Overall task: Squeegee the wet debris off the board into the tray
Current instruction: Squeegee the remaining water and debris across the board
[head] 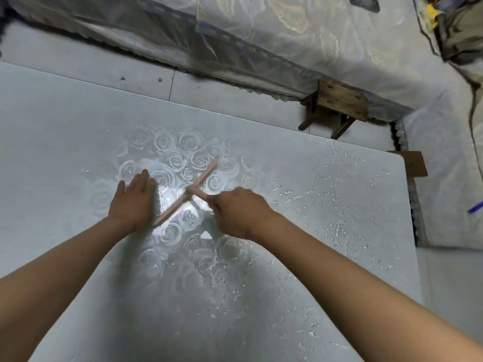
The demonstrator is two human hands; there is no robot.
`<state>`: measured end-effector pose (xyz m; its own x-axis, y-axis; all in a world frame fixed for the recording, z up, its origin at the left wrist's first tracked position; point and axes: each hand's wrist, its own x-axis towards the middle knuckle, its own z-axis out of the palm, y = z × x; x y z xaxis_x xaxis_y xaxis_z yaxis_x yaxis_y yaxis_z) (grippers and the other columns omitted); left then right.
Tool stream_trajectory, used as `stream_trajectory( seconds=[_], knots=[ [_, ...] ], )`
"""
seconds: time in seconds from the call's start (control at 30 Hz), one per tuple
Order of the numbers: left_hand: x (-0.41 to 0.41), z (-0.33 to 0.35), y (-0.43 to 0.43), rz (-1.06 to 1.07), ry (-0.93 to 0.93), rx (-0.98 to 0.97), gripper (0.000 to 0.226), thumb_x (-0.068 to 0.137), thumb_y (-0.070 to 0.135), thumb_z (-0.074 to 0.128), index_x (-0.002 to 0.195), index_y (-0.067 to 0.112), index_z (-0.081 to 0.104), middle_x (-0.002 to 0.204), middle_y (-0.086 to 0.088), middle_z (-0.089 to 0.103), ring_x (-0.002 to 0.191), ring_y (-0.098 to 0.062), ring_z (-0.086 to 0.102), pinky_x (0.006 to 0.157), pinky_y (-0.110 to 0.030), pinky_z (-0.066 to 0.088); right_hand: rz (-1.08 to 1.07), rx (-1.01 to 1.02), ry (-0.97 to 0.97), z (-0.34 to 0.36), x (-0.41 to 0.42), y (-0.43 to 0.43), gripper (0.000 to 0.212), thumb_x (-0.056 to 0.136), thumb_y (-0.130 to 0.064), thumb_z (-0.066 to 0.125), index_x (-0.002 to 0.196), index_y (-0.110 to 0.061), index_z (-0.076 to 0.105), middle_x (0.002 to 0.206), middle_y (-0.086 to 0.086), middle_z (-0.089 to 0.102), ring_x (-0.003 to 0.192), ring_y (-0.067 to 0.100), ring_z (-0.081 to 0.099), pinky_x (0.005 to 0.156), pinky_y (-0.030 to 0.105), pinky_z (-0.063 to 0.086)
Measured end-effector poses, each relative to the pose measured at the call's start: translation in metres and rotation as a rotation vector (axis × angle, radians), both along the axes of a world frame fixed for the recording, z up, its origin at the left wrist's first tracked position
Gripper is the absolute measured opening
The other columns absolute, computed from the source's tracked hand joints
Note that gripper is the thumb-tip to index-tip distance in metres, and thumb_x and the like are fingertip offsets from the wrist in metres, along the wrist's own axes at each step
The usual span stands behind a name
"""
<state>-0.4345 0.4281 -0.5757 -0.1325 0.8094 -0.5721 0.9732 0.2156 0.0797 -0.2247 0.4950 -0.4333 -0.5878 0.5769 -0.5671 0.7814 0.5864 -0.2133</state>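
Right hand (236,210) is wrapped tight around the handle of the squeegee (188,193), fingers curled closed on it. That squeegee is a pink T-shaped tool, its long blade running diagonally from lower left to upper right, edge down on the board (78,142). Left hand (134,199) lies flat and open, palm down, fingers together, pressed on the board just beside the blade's lower end.

Now the board itself: a big pale sheet filling most of the head view, a cluster of embossed roses showing through at its middle, right under the hands. Wet white flecks of debris (332,205) are scattered over the right part of the board and down towards the near edge, well apart from the blade. A glossy wet patch glints under the squeegee.

Beyond the board, a small wooden stool (337,103) sits against plastic-covered bedding (287,35) at the top. No tray can be made out from this angle.
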Motion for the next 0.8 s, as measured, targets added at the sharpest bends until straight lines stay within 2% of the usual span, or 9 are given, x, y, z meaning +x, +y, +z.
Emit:
stream_trajectory(
  seconds=[0.1, 0.17, 0.3, 0.4, 0.43, 0.5, 0.57, 0.67, 0.8],
  knots=[
    [0.012, 0.003, -0.024, 0.018, -0.009, -0.024, 0.066, 0.094, 0.024, 0.044, 0.15, 0.007, 0.013, 0.16, -0.01, -0.002, 0.148, -0.023, 0.003, 0.118, -0.046, 0.009, 0.017, -0.037, -0.003, -0.013, -0.002, -0.019, 0.071, 0.095, -0.015, 0.038, 0.147, -0.052, 0.007, 0.09, 0.005, 0.058, 0.074, 0.022, 0.046, 0.055, 0.028, 0.032],
    [0.018, 0.003, -0.039, -0.015, -0.02, -0.047, 0.064, 0.094, 0.018, 0.041, 0.15, 0.008, 0.012, 0.16, -0.01, -0.001, 0.148, -0.023, 0.003, 0.118, -0.046, 0.008, -0.032, -0.095, -0.011, -0.01, 0.029, -0.043, 0.071, 0.095, -0.017, 0.037, 0.145, -0.054, 0.003, 0.083, 0.005, 0.052, 0.072, 0.026, 0.047, 0.059, 0.031, 0.037],
    [0.025, 0.007, -0.064, -0.049, -0.043, -0.026, 0.061, 0.092, 0.012, 0.04, 0.148, 0.008, 0.018, 0.159, -0.008, 0.009, 0.147, -0.021, 0.008, 0.117, -0.046, 0.011, -0.125, -0.206, -0.113, 0.009, 0.092, -0.072, 0.058, 0.097, -0.021, 0.037, 0.145, -0.05, 0.021, 0.103, 0.012, 0.065, 0.09, 0.033, 0.06, 0.07, 0.034, 0.046],
    [0.033, 0.014, -0.081, -0.041, -0.042, -0.058, 0.063, 0.093, 0.014, 0.041, 0.149, 0.009, 0.014, 0.159, -0.007, 0.007, 0.148, -0.021, 0.006, 0.118, -0.046, 0.009, -0.13, -0.211, -0.188, 0.025, 0.107, -0.081, 0.057, 0.098, -0.022, 0.036, 0.144, -0.052, 0.021, 0.112, 0.012, 0.064, 0.1, 0.033, 0.059, 0.077, 0.036, 0.048],
    [0.034, 0.016, -0.086, -0.047, -0.032, -0.068, 0.065, 0.092, 0.014, 0.041, 0.15, 0.009, 0.012, 0.16, -0.007, 0.005, 0.148, -0.021, 0.005, 0.118, -0.046, 0.008, -0.105, -0.184, -0.181, 0.028, 0.102, -0.084, 0.062, 0.096, -0.02, 0.037, 0.145, -0.053, 0.017, 0.108, 0.012, 0.065, 0.097, 0.032, 0.06, 0.073, 0.035, 0.047],
    [0.035, 0.019, -0.096, -0.039, -0.041, -0.046, 0.067, 0.089, 0.013, 0.045, 0.149, 0.008, 0.015, 0.159, -0.007, 0.009, 0.147, -0.021, 0.009, 0.117, -0.046, 0.01, -0.033, -0.112, -0.09, 0.027, 0.074, -0.094, 0.069, 0.093, -0.018, 0.041, 0.145, -0.053, 0.011, 0.083, 0.008, 0.061, 0.075, 0.029, 0.057, 0.056, 0.027, 0.039],
    [0.034, 0.021, -0.108, -0.001, -0.057, -0.019, 0.064, 0.088, 0.016, 0.048, 0.146, 0.008, 0.022, 0.157, -0.008, 0.016, 0.145, -0.021, 0.014, 0.116, -0.046, 0.013, 0.037, -0.058, -0.004, 0.024, 0.033, -0.104, 0.071, 0.091, -0.016, 0.043, 0.146, -0.051, 0.015, 0.062, -0.001, 0.042, 0.055, 0.018, 0.042, 0.046, 0.023, 0.024],
    [0.033, 0.025, -0.127, 0.04, -0.055, -0.04, 0.062, 0.093, 0.026, 0.047, 0.147, 0.007, 0.022, 0.157, -0.008, 0.016, 0.146, -0.021, 0.014, 0.116, -0.045, 0.014, 0.07, -0.033, 0.021, 0.007, -0.004, -0.114, 0.072, 0.089, -0.013, 0.043, 0.149, -0.042, 0.018, 0.065, -0.001, 0.034, 0.054, 0.016, 0.031, 0.046, 0.024, 0.018],
    [0.03, 0.028, -0.138, 0.009, -0.031, -0.074, 0.07, 0.086, 0.013, 0.05, 0.149, 0.009, 0.018, 0.158, -0.007, 0.013, 0.147, -0.02, 0.011, 0.117, -0.043, 0.012, 0.065, -0.084, -0.059, -0.004, 0.033, -0.121, 0.08, 0.087, -0.011, 0.043, 0.148, -0.049, 0.007, 0.068, 0.001, 0.044, 0.054, 0.017, 0.037, 0.047, 0.025, 0.025]
  ],
)
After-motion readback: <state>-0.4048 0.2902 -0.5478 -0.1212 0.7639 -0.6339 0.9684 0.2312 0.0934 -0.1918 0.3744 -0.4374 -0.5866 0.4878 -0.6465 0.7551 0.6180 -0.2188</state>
